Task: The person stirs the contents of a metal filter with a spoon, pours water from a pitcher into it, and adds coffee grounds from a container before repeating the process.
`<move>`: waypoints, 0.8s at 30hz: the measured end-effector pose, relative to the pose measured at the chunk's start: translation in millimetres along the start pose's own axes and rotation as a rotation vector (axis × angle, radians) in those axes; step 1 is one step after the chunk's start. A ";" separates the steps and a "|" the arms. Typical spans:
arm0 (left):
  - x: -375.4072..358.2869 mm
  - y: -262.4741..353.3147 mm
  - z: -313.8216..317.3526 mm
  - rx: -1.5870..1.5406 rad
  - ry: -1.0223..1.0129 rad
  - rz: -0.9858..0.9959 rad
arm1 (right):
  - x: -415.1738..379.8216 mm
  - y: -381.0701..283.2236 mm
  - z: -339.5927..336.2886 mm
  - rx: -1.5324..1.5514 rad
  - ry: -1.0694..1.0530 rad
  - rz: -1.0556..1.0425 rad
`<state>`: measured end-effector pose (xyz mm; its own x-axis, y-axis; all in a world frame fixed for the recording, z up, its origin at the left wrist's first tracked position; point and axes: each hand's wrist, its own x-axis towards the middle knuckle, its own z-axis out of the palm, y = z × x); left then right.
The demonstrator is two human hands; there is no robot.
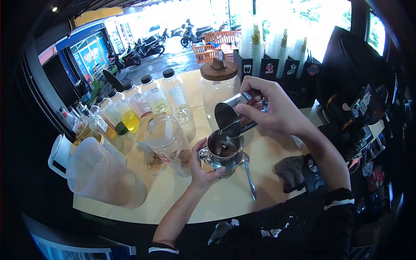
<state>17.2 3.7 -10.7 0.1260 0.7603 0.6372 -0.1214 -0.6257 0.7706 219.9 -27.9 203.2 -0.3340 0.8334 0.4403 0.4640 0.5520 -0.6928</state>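
Note:
Tilted over a small metal drip filter cup, a metal pitcher has its spout at the cup's rim. My right hand grips the pitcher's handle. The fingers of my left hand curl round the lower left side of the cup, by its small handle. A metal spoon lies just right of the cup. To the left stands an open clear jar with brown powder low inside. Whether liquid is flowing is hard to tell.
Bottles line the left back of the counter. A wooden-lidded glass jar stands behind the pitcher. A large translucent container is at left, a dark cloth at right. Stacked cups are at the back.

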 end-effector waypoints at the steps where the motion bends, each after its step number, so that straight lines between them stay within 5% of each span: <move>1: 0.0 0.0 -0.1 0.000 0.001 0.001 | 0.9 0.6 0.4 -0.032 0.003 -0.008; 24: -0.3 -2.3 0.4 -0.019 0.008 -0.008 | -10.8 -3.8 -14.9 -0.046 0.061 -0.007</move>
<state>17.8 4.8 -12.7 0.1190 0.7667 0.6309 -0.1392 -0.6162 0.7752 234.0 -38.7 209.5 -0.2873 0.8288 0.4802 0.4998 0.5574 -0.6629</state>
